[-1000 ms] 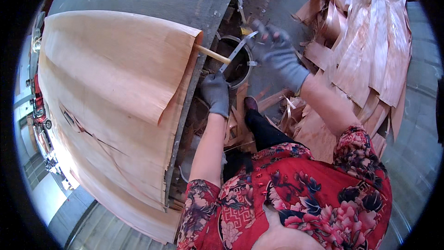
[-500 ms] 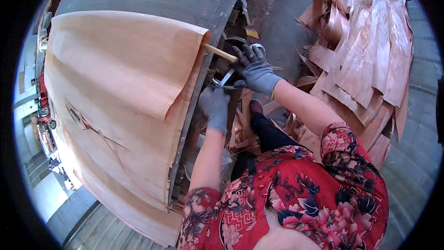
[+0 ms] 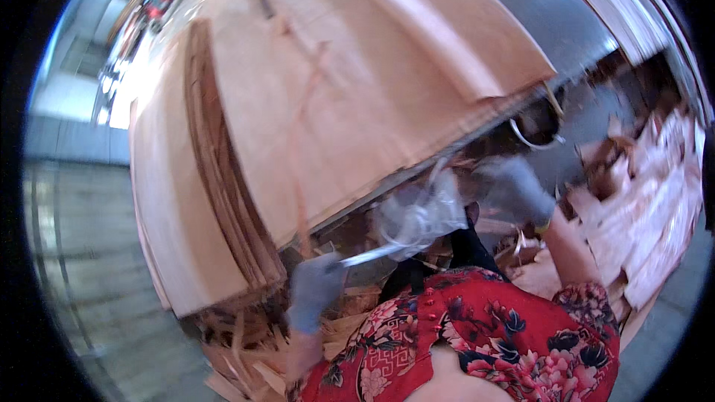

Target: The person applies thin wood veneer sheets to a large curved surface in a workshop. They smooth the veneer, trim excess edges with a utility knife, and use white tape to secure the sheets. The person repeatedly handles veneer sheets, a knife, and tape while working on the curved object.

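My left hand [image 3: 316,290], in a grey glove, is closed near the near corner of the stack of wood veneer sheets [image 3: 357,97]. A long, pale, blade-like strip [image 3: 372,254] sticks out of it to the right; motion blur hides its exact kind. My right hand [image 3: 521,190], also gloved in grey, is smeared by motion beside the table edge, and its fingers cannot be made out. Beyond it, a white ring [image 3: 536,145] hangs by a thin wooden stick [image 3: 553,98] at the rolled sheet's end. A thin split [image 3: 304,119] runs across the top sheet.
A clear plastic bag [image 3: 421,219] hangs at the table edge between my hands. Narrow stacked brown strips [image 3: 212,141] lie on the sheets at left. Torn veneer pieces [image 3: 640,201] heap up at right, and more scraps [image 3: 253,350] lie below the stack's near corner.
The view has swung toward the stack's near end. My left hand has moved to the near corner with the pale strip. My right hand has come away from the stick.
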Tool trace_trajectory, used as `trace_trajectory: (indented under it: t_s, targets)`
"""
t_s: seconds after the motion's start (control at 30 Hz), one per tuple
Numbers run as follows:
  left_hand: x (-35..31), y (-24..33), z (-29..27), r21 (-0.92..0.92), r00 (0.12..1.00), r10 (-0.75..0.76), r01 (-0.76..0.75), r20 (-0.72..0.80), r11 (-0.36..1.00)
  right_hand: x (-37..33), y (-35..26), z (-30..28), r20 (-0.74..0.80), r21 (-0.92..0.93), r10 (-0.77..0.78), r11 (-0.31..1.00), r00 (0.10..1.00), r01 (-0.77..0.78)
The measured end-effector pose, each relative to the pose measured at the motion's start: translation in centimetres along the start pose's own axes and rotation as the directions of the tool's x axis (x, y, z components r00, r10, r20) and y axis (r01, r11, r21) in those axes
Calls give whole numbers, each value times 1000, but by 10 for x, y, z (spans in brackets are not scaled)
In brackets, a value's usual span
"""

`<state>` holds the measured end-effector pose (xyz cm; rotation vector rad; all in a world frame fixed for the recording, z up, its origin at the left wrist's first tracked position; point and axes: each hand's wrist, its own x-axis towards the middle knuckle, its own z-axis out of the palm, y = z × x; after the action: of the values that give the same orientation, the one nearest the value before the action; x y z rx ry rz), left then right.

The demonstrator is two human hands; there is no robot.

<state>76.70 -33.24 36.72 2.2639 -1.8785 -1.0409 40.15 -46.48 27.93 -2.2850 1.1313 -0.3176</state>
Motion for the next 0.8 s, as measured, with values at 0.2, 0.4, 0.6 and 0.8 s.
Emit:
trace_trajectory:
  t_s: [0.2,0.4,0.6,0.8]
  targets:
    - [-18,-24,3,-113,930,365,-369,-50,923,51,-212,69,491,683,-278,711,826,-166]
    - [-83,-108,-50,-22,895,32,-47,-444,999,76,-264,100,613,634,-228,714,756,-299]
    - [-229,-309,-66,43,410,-433,764,-802,643,133,-258,150,412,311,-562,827,717,469]
    - [-345,-465,-54,-185,96,-714,934,-694,306,197,-308,184,482,-7,-424,873,766,488]
